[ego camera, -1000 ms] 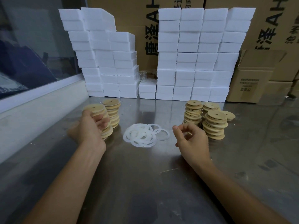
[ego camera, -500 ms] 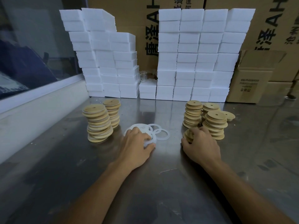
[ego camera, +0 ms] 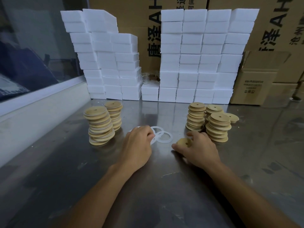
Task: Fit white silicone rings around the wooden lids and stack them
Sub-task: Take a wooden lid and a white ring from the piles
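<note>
The table point(ego camera: 69, 170) is brushed metal — dull grey with a soft sheen, scuffed and smeared, mirroring the stacks faintly toward its far edge. The wooden lids point(ego camera: 195, 118) are pale, matt, fine-grained wood with smooth rims. The silicone rings point(ego camera: 164, 137) near the table's middle look thin, milky white and slightly translucent. Along the far edge, the white blocks point(ego camera: 197, 55) appear matt and foam-like — and the boxes point(ego camera: 256, 79) are plain brown cardboard, printed in black.
</note>
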`<state>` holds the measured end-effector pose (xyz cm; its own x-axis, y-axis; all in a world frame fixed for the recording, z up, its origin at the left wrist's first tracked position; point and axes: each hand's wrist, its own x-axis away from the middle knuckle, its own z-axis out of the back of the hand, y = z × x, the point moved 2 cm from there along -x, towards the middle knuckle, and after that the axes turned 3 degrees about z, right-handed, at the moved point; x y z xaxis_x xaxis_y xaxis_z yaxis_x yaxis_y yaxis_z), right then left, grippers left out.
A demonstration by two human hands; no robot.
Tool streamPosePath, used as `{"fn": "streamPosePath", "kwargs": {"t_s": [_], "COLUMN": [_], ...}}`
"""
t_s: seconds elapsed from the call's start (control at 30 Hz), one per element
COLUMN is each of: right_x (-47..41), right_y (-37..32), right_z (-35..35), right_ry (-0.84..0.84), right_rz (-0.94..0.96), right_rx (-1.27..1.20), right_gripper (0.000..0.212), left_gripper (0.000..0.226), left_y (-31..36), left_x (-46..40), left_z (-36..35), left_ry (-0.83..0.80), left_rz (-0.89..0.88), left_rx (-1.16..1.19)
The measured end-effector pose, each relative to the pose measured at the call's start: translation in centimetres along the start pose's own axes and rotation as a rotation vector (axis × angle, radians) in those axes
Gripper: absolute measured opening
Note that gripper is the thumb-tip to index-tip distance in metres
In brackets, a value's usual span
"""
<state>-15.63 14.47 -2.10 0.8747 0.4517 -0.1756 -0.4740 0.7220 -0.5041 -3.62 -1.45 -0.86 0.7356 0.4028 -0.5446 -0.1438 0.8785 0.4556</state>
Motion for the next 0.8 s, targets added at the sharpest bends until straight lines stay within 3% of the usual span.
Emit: {"fn": "streamPosePath", "kwargs": {"t_s": [0.13,0.27,0.47,0.53,0.6,0.8], "right_x": [0.3,0.1,0.4,0.7,0.8,0.9], "right_y": [-0.2,-0.3,-0.5,-0.9,-1.3,-2.0], "right_z": [0.0,0.0,-0.7,-0.8,-0.7,-0.6], "right_ry": [0.018,0.003,0.09,0.057,0.007,-0.174], "right_rz": [0.02,0.067,0.281,0.37,0.396,0.253], "right_rx": [-0.061,-0.166,-0.608,-0.719,-0.778,-0.988], "right_gripper": [0.075,0.065,0.018,0.011,0.011,0.036], "left_gripper": [0.019,0.02,0.021,0.02,0.02,0.022], "left_y": [0.5,0.9,0.9,0.8,0.7,0.4], "left_x": [-0.2,-0.1,0.2,0.2,0.3,0.4], "left_z": [0.0,-0.3,-1.1,-1.6,-1.9,-2.5], "left_ry": [0.025,-0.097,-0.137,-0.153,-0.156,-0.167], "left_rz": [0.225,0.412,0.482,0.487,0.488,0.441], "left_rx": [0.564,0.821,0.788,0.746,0.745,0.728]}}
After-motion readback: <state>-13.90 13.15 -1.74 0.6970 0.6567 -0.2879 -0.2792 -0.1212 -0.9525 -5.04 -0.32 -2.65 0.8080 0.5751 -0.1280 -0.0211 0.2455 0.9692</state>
